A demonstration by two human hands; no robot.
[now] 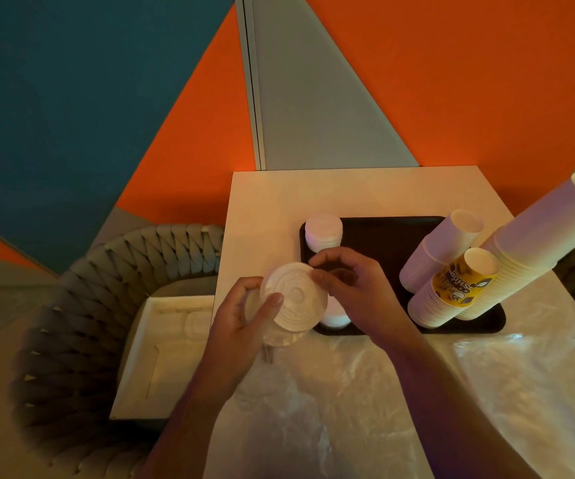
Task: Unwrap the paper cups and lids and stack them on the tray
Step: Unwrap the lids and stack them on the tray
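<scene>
Cup stacks (452, 271) on tray (382, 236), lids (323, 231) left.

left hand (244, 305) gripping lids (291, 299), right hand (351, 285) pinching

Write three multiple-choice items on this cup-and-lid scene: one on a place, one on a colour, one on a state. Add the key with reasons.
1. Where do the cup stacks stand?
A. on the tray
B. on the chair
C. in the box

2. What colour is the tray?
A. white
B. black
C. orange

3. What is the left hand doing?
A. resting flat on the table
B. hanging idle
C. holding lids

Key:
1 A: the stacks' bases sit on the tray's right part.
2 B: its bare surface shows black against the pale table.
3 C: its fingers curl round the lids, while the right hand pinches at the rim.
</scene>
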